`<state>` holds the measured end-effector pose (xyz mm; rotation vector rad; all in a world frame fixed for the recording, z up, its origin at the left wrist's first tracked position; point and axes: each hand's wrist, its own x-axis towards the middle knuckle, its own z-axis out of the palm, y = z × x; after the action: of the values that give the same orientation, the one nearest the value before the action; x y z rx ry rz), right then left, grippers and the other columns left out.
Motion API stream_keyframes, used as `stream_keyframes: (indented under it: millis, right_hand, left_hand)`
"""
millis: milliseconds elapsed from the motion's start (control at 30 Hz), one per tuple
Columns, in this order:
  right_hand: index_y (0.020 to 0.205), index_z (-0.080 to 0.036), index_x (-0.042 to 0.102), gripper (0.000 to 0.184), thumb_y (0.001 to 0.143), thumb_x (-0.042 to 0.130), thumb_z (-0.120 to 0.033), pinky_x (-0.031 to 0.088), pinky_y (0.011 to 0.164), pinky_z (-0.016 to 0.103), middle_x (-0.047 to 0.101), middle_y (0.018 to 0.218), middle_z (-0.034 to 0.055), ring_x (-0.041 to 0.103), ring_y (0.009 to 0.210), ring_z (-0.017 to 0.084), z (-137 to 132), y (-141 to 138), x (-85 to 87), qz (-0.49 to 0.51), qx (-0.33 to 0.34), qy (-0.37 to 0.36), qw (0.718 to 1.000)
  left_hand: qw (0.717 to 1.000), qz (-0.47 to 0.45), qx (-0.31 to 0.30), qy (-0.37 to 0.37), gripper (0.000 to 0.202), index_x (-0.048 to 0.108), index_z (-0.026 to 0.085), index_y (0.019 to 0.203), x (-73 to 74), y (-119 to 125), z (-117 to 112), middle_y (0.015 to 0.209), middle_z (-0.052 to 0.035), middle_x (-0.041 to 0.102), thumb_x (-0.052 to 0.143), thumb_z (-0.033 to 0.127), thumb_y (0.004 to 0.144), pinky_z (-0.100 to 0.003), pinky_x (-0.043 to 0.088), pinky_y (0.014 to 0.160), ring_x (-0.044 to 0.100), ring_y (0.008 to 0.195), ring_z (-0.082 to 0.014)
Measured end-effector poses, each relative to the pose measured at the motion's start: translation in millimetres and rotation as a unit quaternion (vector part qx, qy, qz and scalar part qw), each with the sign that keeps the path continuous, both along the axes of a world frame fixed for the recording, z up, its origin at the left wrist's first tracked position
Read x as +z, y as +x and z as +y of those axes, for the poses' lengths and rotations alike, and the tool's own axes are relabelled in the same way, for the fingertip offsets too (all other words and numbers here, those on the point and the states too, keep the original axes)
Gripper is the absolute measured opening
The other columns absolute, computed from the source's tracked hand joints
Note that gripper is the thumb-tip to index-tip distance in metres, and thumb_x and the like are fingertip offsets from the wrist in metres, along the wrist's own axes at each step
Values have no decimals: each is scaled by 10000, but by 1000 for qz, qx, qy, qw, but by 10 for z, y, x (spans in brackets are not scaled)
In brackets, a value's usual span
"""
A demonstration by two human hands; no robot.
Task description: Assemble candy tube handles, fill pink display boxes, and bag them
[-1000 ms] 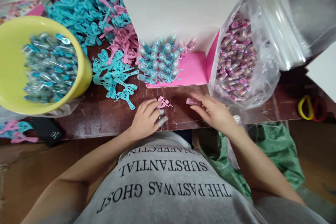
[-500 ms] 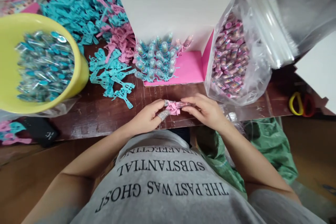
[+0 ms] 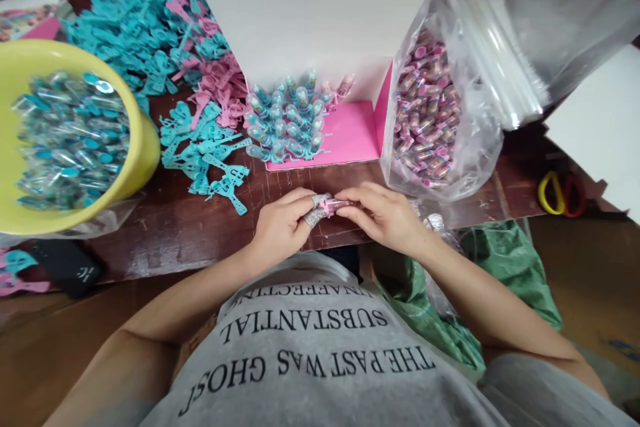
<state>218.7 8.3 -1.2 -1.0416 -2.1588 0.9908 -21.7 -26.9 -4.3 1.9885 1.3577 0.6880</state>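
Above the table's front edge, my left hand [image 3: 283, 221], its thumb and finger wrapped in grey tape, pinches a small pink plastic piece [image 3: 327, 205]. My fingers cover most of that piece. From the other side, my right hand [image 3: 385, 217] grips a small clear tube with pink contents [image 3: 341, 203], its end against the pink piece. Just beyond both hands is a pink-and-white box [image 3: 350, 137]. Blue-topped tubes on blue clips [image 3: 290, 123] stand in rows in its left part, with a few pink ones [image 3: 343, 88] at the back.
A yellow bucket [image 3: 143, 153] of blue tubes stands left. Behind it lie heaps of blue clips [image 3: 130, 27] and pink clips [image 3: 220, 90]. On the right are a plastic bag [image 3: 477, 160] of pink tubes, clear sleeves [image 3: 500, 60] and scissors [image 3: 553, 193]. A black phone-like object [image 3: 70, 267] lies front left.
My left fingers have closed further over the pink piece, so less of it shows. The tube and the piece remain end to end between my hands. The view has shifted slightly.
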Motion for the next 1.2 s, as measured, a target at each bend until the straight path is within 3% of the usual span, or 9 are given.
stream_keyframes:
  millis: [133, 200, 333, 433, 533, 633, 833, 1000, 1200]
  right_hand:
    - [990, -185, 719, 412, 1046, 588, -572, 517, 537, 237, 695, 697, -17, 632, 528, 98, -42, -47, -11, 49, -36, -243, 968]
    - [1015, -177, 725, 464, 1020, 598, -624, 508, 518, 247, 730, 753, 5, 629, 523, 103, -15, 14, -12, 49, -36, -271, 961]
    - [1328, -194, 698, 507, 1022, 603, -586, 617, 840, 389, 778, 1219, 125, 754, 949, 231, 277, 442, -8, -60, -126, -61, 988]
    - [1402, -206, 688, 433, 1050, 552, -419, 567, 997, 510, 701, 1355, 167, 683, 1179, 334, 627, 853, -100, -261, -222, 72, 937]
    - [1337, -214, 738, 390, 1040, 505, -311, 553, 976, 528, 680, 1300, 179, 616, 1215, 371, 954, 1067, -274, -395, -178, 90, 897]
    - [1199, -207, 767, 349, 1050, 472, -321, 560, 923, 484, 664, 1269, 169, 580, 1222, 361, 1153, 1087, -350, -420, -93, 112, 896]
    - [1328, -251, 616, 358, 1022, 581, -433, 600, 872, 457, 686, 1110, 91, 671, 978, 257, 798, 864, -15, -140, -166, 83, 973]
    - [1275, -282, 580, 271, 1032, 654, -376, 640, 848, 355, 734, 1193, 64, 746, 1012, 187, 146, 360, 78, 165, -23, -128, 978]
    - [1252, -266, 679, 242, 1014, 714, -294, 603, 913, 313, 785, 1177, 31, 759, 1055, 164, 43, 242, 40, 147, -21, -113, 982]
  left_hand:
    - [984, 132, -37, 110, 310, 779, 227, 1245, -91, -2, -10, 1200, -85, 801, 540, 232, 1048, -339, 597, 826, 760, 961, -221]
    - [981, 144, -58, 113, 304, 771, 222, 1249, -110, -27, 17, 1197, -83, 797, 542, 237, 1050, -333, 595, 810, 758, 965, -223]
    - [998, 50, -41, 18, 284, 756, 211, 1191, -53, -99, 98, 1194, -79, 759, 502, 279, 1084, -300, 577, 874, 729, 1061, -205]
    - [995, -38, -43, -76, 242, 749, 205, 1127, -29, -76, 161, 1091, -69, 724, 536, 305, 1072, -304, 559, 908, 700, 1016, -192]
    - [991, -74, -39, -106, 164, 729, 191, 1019, -112, 61, 200, 986, -45, 676, 674, 344, 999, -314, 540, 885, 654, 942, -187]
    - [983, -112, -5, -143, 215, 699, 182, 928, -242, 198, 222, 918, -21, 657, 738, 392, 952, -307, 528, 850, 612, 862, -164]
    - [933, -228, 77, -267, 317, 747, 178, 924, -151, 177, 267, 870, -2, 702, 833, 476, 859, -295, 539, 845, 613, 817, -143]
    - [896, -283, 71, -336, 350, 752, 206, 879, 50, 246, 308, 626, 43, 567, 854, 535, 819, -282, 544, 722, 551, 659, -130]
    - [902, -292, 46, -313, 358, 796, 207, 977, 36, 286, 325, 930, -33, 779, 863, 519, 816, -364, 586, 938, 684, 889, -187]
